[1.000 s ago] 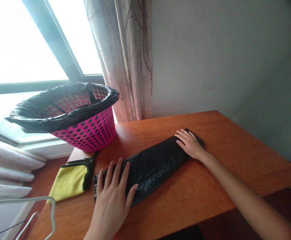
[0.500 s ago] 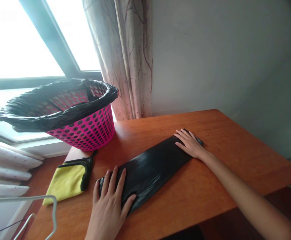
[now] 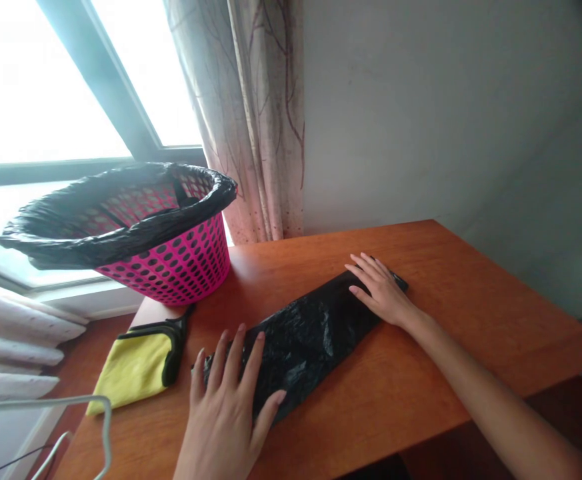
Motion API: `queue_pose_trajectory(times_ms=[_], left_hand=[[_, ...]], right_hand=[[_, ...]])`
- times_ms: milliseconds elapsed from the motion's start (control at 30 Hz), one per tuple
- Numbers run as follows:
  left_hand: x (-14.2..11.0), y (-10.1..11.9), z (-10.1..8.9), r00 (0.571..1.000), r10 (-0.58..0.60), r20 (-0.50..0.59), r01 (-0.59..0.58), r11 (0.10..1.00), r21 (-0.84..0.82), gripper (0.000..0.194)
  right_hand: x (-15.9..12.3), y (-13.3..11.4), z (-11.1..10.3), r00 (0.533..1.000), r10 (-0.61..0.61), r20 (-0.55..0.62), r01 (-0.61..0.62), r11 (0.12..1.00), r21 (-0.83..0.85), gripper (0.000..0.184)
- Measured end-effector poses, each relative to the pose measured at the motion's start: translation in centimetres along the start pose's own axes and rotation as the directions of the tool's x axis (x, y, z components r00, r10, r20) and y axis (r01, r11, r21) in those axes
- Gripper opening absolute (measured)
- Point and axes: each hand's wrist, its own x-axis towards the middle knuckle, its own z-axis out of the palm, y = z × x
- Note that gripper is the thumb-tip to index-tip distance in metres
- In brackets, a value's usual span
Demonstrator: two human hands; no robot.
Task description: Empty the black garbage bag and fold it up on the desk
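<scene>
A black plastic bag point(image 3: 311, 337), folded into a long flat strip, lies slantwise across the wooden table point(image 3: 395, 400). My left hand point(image 3: 231, 400) is over its near left end, palm down with the fingers spread. At the far right end, my right hand point(image 3: 378, 290) rests open, fingers stretched out, over the bag. Neither hand grips anything. Parts of both ends of the bag are hidden under the hands. The middle of the strip looks wrinkled and shiny.
A pink perforated basket point(image 3: 181, 263), lined with a black bag, stands at the table's back left. A yellow cloth with dark trim point(image 3: 133, 370) lies in front of it. A white bent tube point(image 3: 105, 427) crosses the lower left corner. Behind are a curtain point(image 3: 265, 133) and windows.
My left hand has shifted slightly right along the bag, and my right hand's fingers look a little raised. The bag's middle, smooth and taut before, is now slacker and wrinkled.
</scene>
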Motion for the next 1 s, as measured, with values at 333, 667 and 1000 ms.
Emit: queue_pose_trajectory(times_ms=[333,667,1000], left_hand=[[3.2,3.5,2.6,0.981,0.167,0.101,-0.161,0.985,-0.069,0.058],[2.6,3.2,4.2,0.975,0.154,0.158,-0.142,0.986,-0.089,0.057],[0.7,0.4,2.0,0.995,-0.002,0.097,0.000,1.000,0.022,0.057]], right_hand=[[-0.2,-8.1,1.1,0.944,-0.225,0.241,0.202,0.972,0.118,0.052],[-0.4,-7.2,2.5,0.940,-0.208,0.271,0.169,0.973,0.159,0.056],[-0.5,-7.1,2.6,0.943,-0.206,0.260,0.167,0.972,0.167,0.057]])
